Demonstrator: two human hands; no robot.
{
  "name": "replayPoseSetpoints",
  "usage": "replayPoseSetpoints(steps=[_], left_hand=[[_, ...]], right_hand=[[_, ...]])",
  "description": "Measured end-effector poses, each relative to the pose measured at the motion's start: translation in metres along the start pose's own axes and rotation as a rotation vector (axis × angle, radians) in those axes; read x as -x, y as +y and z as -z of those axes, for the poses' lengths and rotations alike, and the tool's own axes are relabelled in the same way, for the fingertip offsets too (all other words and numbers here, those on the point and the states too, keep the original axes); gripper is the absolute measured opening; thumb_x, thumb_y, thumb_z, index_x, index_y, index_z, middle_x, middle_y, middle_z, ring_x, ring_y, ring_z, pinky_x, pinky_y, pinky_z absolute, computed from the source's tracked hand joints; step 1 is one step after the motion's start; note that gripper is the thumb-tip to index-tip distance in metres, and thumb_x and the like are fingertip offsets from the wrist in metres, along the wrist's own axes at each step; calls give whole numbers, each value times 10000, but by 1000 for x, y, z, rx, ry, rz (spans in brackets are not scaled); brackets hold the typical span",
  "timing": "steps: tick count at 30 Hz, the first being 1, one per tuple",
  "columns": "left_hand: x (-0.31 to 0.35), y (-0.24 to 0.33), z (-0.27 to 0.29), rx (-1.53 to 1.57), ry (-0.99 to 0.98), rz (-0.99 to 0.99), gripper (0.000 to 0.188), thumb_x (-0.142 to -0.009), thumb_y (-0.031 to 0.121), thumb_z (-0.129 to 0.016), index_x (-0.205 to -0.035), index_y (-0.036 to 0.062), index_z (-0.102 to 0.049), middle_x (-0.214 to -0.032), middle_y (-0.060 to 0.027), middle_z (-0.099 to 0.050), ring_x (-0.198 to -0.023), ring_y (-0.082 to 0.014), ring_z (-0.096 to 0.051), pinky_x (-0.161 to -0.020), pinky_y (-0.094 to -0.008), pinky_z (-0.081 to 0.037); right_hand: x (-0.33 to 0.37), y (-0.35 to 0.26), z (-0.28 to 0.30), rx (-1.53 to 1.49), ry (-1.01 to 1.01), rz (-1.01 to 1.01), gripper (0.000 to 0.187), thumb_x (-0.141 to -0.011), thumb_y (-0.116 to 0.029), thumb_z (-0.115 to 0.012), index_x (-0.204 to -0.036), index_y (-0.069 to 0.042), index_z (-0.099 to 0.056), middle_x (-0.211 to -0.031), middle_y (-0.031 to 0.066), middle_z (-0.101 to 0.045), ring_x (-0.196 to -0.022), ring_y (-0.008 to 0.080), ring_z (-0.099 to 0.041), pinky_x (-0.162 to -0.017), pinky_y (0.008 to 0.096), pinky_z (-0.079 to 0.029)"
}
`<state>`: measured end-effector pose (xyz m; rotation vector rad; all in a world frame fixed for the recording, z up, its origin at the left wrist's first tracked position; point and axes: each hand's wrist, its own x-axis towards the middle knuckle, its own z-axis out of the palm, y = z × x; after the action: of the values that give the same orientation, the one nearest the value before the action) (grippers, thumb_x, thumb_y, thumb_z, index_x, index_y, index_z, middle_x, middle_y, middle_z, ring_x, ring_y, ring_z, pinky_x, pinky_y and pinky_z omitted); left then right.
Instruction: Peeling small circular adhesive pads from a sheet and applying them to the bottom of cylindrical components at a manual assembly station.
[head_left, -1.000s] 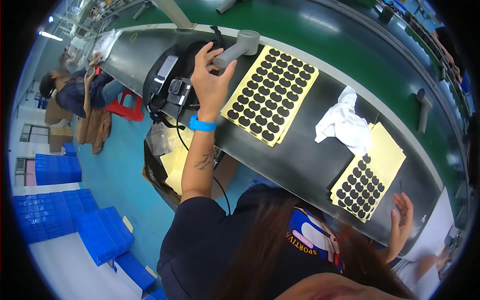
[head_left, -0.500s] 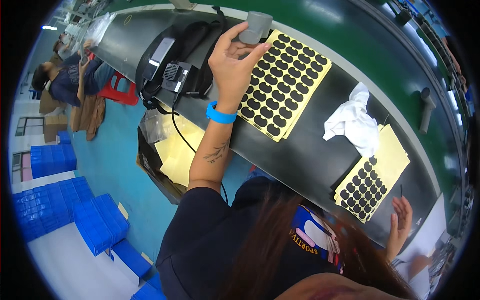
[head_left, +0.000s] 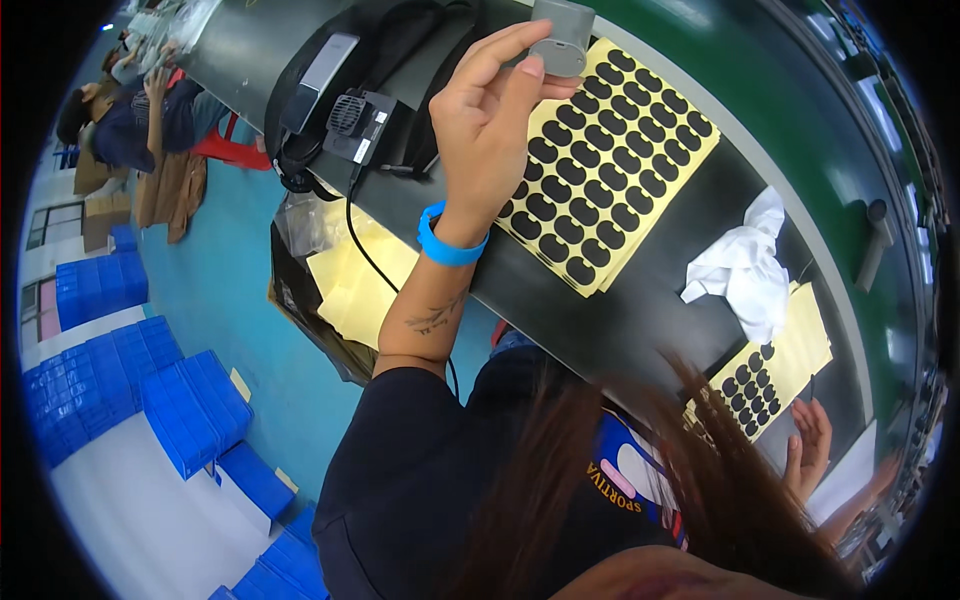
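Note:
My left hand (head_left: 490, 120), a blue band at its wrist, pinches a grey, rounded housing (head_left: 562, 45) by its side, above the far end of a yellow sheet (head_left: 600, 282) lined with rows of black oval stickers. At the lower right, my right hand (head_left: 808, 452) has its fingers curled beside a second, smaller yellow sticker sheet (head_left: 812, 335). A thin dark tool (head_left: 812, 386) pokes up from its fingertips; its exact kind is too small to make out. Hair hides most of my right forearm. A crumpled white cloth (head_left: 742, 265) partly covers the second sheet.
A black device (head_left: 362, 128) with a cable and a power bank (head_left: 328, 66) lie on the dark table. Below the table edge is an open bag (head_left: 345, 300) of yellow paper. Blue crates (head_left: 195, 415) stack at the left. A seated person (head_left: 135, 125) is at the far left.
My left hand has moved slightly right and farther away with the grey housing, tipping it so its flat end shows. The view has shifted a little. My right hand stays beside the smaller sheet.

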<state>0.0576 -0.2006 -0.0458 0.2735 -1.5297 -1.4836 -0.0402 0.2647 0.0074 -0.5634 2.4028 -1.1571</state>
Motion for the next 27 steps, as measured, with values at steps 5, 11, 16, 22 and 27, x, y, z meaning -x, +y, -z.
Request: replayPoseSetpoints(steps=[5,11,16,22,27], left_hand=[[-2,-2,4,77,1,-11,246,-940,18,-518,-1150,-80,-600,-1165,-168,-560,-854,-256,-692,-761,-283,-565],[-1,-2,7,-83,-15,-49,229,-951,42,-522,-1118,-86,-613,-1114,-158,-587,-803,-232,-693,-717,-272,-573],[-2,1,13,-81,-11,-66,217,-958,37,-505,-1097,-77,-626,-1106,-147,-593,-786,-221,-691,-704,-261,-572],[-6,3,13,-177,20,7,230,-968,69,-496,-1110,-58,-625,-1076,-146,-636,-810,-180,-674,-714,-266,-565],[-6,3,43,-706,44,-52,214,-935,31,-521,-1100,0,-654,-1186,-145,-633,-920,-189,-637,-750,-278,-520]], right_hand=[[-8,-7,-3,23,-17,1,469,-905,-99,-541,-1328,65,-420,-1236,222,-562,-1177,284,-532,-1052,367,-342],[-12,-11,-5,36,-35,-21,466,-907,-107,-544,-1325,60,-425,-1234,219,-564,-1175,280,-534,-1050,363,-344],[-13,-15,-6,58,-40,-9,466,-906,-107,-546,-1325,58,-427,-1232,220,-563,-1171,278,-536,-1047,364,-347],[-7,-11,-2,26,-20,8,483,-896,-101,-557,-1334,48,-418,-1245,197,-552,-1180,265,-519,-1047,367,-345],[-7,-15,-4,97,3,13,500,-829,-70,-592,-1299,41,-463,-1230,170,-572,-1162,253,-538,-1021,361,-371]])
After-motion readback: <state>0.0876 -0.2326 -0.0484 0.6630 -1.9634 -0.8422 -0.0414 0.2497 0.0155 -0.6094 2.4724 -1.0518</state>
